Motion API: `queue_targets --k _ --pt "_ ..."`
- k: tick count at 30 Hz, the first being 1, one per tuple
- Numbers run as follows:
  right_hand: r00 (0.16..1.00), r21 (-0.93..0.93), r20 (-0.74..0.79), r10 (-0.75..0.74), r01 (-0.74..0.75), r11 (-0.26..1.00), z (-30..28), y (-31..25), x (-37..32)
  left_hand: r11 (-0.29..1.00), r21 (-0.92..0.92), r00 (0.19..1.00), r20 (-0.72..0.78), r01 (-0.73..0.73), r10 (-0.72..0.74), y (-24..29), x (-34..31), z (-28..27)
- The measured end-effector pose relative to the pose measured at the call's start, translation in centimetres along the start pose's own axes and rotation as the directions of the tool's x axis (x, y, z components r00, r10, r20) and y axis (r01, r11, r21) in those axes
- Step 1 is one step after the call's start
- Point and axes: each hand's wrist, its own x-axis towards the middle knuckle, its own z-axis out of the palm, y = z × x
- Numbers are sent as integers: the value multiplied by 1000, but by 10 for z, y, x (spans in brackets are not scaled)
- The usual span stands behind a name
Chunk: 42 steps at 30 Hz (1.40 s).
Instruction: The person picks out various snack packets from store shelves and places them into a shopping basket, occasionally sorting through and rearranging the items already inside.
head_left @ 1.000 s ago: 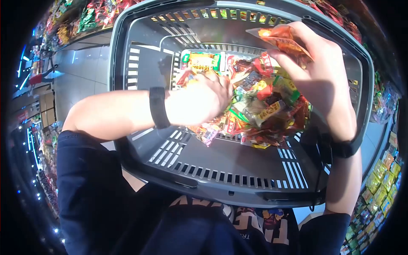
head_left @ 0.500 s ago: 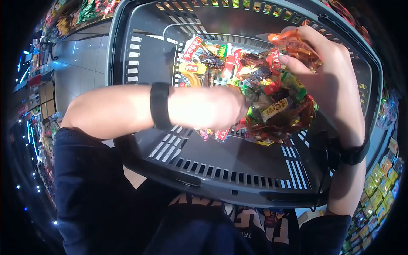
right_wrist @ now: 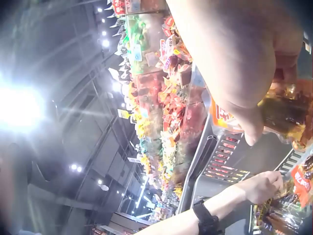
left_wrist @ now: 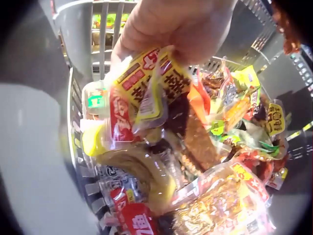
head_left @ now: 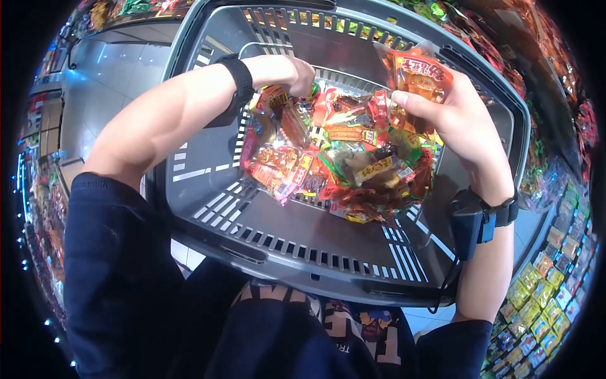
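The basket (head_left: 297,256) holds a heap of snack packets (head_left: 353,164), and the left hand (head_left: 284,71) curls its fingers round a yellow-red packet (left_wrist: 142,93) at the heap's far edge. The right hand (head_left: 464,126) pinches an orange packet (head_left: 418,71) above the heap, seemingly not yet dropped in.

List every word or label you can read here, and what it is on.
"TR": white letters on the dark printed shirt, rest cut off.
Orange plastic snack packet in the right hand: red characters, too blurred.
Yellow-and-red packets gripped by the left hand: print blurred.
Shelf packets: too small.
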Motion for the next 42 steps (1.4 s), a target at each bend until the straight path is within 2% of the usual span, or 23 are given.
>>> queue_targets --k 1,2,4,6,8,9,12,14,16,18,19,20,22,24,25,26,27,28,30,32,34,36,42 --pt "999 -24 -12 -35 34 999 1 0 0 997 -71 994 -105 -35 27 -16 13 18" --pt "997 -49 -25 -69 67 997 2 -1 -1 997 -68 994 -104 -34 27 -15 13 23" --pt "1000 -55 4 -25 25 998 1 -4 -1 998 40 962 -270 -38 47 -11 14 32" --pt "1000 -112 -9 -14 13 994 2 -1 -1 993 115 937 -342 -39 76 -20 22 44" --pt "996 -99 -17 83 -84 992 2 -4 -3 996 -5 970 -230 -86 83 -20 7 29" --pt "998 -340 -62 -28 5 940 2 1 -2 999 -1 983 -182 -36 36 -17 3 24" --pt "994 -276 -88 -62 36 960 1 -5 -6 999 46 997 -74 5 -2 -13 5 13" --pt "991 -263 -119 -59 26 964 -1 -7 -7 979 97 960 -201 -181 197 -14 6 21" --pt "978 -129 -188 -92 68 989 -2 -1 -7 981 58 972 -133 -186 192 -2 -10 1" --pt "990 -79 -122 68 -78 994 -11 -32 -14 956 -176 956 -220 -235 195 1 -33 -18" --pt "965 -8 -226 -132 134 991 -2 -4 -7 903 -255 909 -331 -346 254 2 -48 -33" --pt "974 80 -215 -71 90 993 -5 -12 -10 827 -329 850 -436 -456 295 4 -60 -43" --pt "937 165 -302 -176 233 958 -4 -5 -3 560 -650 851 -467 -514 239 9 -68 -48" --pt "942 407 -326 -79 215 888 -8 -3 -1 372 -723 813 -516 -582 270 13 -77 -50" --pt "925 363 -357 -126 262 894 -11 -5 -2 309 -718 781 -555 -624 287 14 -78 -49" --pt "964 420 -248 97 16 907 -21 -20 -11 253 -707 749 -598 -660 284 11 -80 -48" --pt "933 466 -355 -54 227 855 -16 -11 -6 181 -734 750 -600 -655 280 11 -86 -48" --pt "949 561 -313 20 168 810 -19 -14 -6 110 -748 743 -609 -654 277 12 -92 -50" --pt "926 617 -363 104 155 772 -22 -19 -9 30 -744 713 -627 -667 312 7 -96 -52" --pt "887 589 -460 29 281 757 -24 -12 -4 30 -713 695 -671 -700 260 7 -103 -56" --pt "861 633 -505 55 326 702 -21 -14 -7 -18 -679 656 -716 -734 238 -2 -102 -56" --pt "886 671 -457 80 284 685 -19 -15 -8 -127 -705 672 -705 -698 227 -2 -117 -63" --pt "906 641 -420 55 253 724 -18 -13 -7 -74 -693 688 -721 -717 80 -19 -119 -66"
